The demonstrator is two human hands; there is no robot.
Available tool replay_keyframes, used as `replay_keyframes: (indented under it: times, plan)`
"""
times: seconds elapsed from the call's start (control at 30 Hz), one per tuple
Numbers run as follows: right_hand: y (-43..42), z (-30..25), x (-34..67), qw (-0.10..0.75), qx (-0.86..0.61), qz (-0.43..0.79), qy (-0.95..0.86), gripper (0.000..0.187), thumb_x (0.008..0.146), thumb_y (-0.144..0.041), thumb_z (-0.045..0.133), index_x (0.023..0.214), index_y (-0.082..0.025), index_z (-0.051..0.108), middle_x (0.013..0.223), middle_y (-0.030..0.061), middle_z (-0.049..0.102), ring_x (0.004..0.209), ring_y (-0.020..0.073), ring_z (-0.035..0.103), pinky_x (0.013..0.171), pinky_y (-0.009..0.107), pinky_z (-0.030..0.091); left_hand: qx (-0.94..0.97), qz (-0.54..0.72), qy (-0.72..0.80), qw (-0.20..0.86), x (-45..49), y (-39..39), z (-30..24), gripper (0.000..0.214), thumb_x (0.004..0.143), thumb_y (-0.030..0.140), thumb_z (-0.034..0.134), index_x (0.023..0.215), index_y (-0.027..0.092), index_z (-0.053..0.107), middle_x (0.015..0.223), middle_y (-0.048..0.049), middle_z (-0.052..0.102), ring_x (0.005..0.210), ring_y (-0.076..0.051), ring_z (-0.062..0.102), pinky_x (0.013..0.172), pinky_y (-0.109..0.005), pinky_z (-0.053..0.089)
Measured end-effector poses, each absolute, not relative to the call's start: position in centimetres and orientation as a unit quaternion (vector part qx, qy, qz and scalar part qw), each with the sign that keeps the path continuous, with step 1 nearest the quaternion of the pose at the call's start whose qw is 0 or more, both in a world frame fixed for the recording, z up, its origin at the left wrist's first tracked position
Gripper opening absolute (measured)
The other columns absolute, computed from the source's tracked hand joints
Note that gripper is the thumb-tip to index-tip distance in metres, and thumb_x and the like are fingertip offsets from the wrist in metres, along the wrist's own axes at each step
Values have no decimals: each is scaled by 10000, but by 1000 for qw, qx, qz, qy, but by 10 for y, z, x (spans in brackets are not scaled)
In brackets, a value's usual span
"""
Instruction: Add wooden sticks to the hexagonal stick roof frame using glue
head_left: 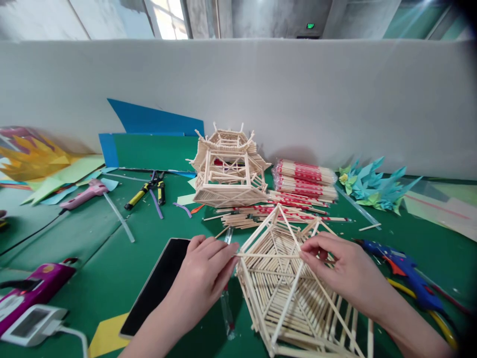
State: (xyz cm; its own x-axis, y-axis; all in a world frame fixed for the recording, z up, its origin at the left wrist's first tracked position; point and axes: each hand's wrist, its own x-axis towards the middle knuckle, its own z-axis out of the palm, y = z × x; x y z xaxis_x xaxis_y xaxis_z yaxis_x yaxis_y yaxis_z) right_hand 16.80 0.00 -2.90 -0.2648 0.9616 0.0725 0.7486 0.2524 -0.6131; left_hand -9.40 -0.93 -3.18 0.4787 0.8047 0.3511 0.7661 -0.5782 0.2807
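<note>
A hexagonal roof frame (286,288) of thin wooden sticks lies on the green table in front of me. Across its top runs one loose stick (266,255), level and horizontal. My left hand (203,276) pinches the stick's left end at the frame's left edge. My right hand (341,271) pinches its right end near the frame's middle, fingers closed. Behind stands a finished stick pavilion model (229,171).
A black phone (158,286) lies by my left wrist, with a clear glue stick (227,308) beside it. A blue glue gun (404,273) is at right, a pink one (87,194) and pliers (147,191) at left. Chopstick packs (303,181) and loose sticks (242,219) lie behind.
</note>
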Motion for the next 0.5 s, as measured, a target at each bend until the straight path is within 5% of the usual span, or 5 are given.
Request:
replay_keyframes:
  times: [0.5]
  plan:
    - [-2,-30,168,221,-565,258,-752,115,812,-298,487,776,-248,584,779,-12,575,674,144,523,603,297,420,869,210,445,60,-95,-10,-29,177,858,150,414,932,169,574,801,-47,612,717,-171,521,675,-342,345]
